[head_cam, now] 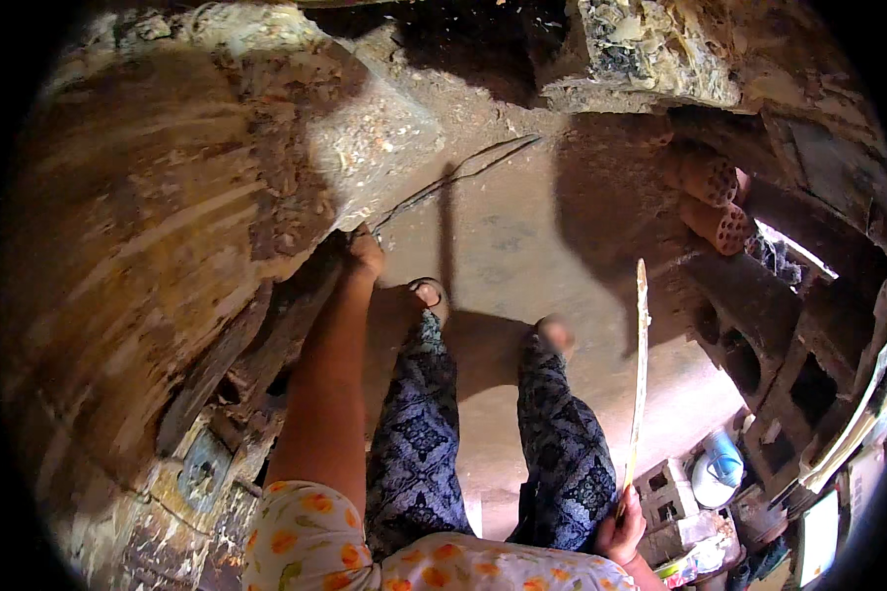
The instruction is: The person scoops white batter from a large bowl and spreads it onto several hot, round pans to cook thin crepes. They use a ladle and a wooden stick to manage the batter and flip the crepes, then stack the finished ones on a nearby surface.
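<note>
My left hand [366,251] is reached forward beside the lower corner of a rough earthen block [377,140], its fingers curled and partly in shadow. From it runs a thin dark rod [421,193], which seems to be metal and splits into two strands towards its far end. My right hand [622,528] is low at the right, by my thigh. It grips the lower end of a long pale wooden stick [641,354], which points forward over the floor. The far end of the stick is free and touches nothing that I can see.
My feet [427,294] stand on a smooth earthen floor [503,244]. Hollow bricks [709,177] are stacked at the right. Below them are a concrete block [665,491] and a white and blue plastic container [717,473]. A soot-marked wall [155,221] rises at the left.
</note>
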`<state>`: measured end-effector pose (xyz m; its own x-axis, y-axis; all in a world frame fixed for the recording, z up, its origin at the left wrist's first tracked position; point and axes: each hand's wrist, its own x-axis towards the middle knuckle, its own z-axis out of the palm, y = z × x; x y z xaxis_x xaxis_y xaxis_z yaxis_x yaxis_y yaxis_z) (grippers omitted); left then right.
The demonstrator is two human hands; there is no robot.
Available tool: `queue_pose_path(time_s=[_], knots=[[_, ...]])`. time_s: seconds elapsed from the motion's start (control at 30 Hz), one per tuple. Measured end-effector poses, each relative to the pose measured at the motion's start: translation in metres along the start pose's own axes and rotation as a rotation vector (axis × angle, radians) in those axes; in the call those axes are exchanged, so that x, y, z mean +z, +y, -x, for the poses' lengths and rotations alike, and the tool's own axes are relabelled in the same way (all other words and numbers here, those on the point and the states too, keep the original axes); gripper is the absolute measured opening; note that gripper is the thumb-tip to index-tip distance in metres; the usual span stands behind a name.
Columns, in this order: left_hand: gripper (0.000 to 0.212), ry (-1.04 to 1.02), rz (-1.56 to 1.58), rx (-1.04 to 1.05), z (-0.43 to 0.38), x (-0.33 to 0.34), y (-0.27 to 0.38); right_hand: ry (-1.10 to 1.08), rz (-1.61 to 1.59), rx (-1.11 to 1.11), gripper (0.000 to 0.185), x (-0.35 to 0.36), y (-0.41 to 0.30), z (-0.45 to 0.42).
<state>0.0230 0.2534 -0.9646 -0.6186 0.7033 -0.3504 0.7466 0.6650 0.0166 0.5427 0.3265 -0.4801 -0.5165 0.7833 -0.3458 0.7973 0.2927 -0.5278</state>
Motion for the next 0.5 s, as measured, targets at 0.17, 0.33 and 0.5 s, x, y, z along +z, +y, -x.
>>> queue_pose_path(time_s=[0.17, 0.33, 0.5], knots=[[0.011, 0.329, -0.093, 0.088, 0.003, 0.018, 0.032, -0.047, -0.031, 0.133, 0.057, -0.008, 0.009, 0.009], [0.015, 0.273, -0.071, 0.049, 0.020, 0.044, -0.007, 0.055, -0.035, 0.111, 0.057, -0.004, 0.016, 0.007], [0.026, -0.117, 0.007, 0.172, 0.046, -0.025, 0.023, 0.046, -0.019, 0.070, 0.061, -0.009, 0.014, 0.011]])
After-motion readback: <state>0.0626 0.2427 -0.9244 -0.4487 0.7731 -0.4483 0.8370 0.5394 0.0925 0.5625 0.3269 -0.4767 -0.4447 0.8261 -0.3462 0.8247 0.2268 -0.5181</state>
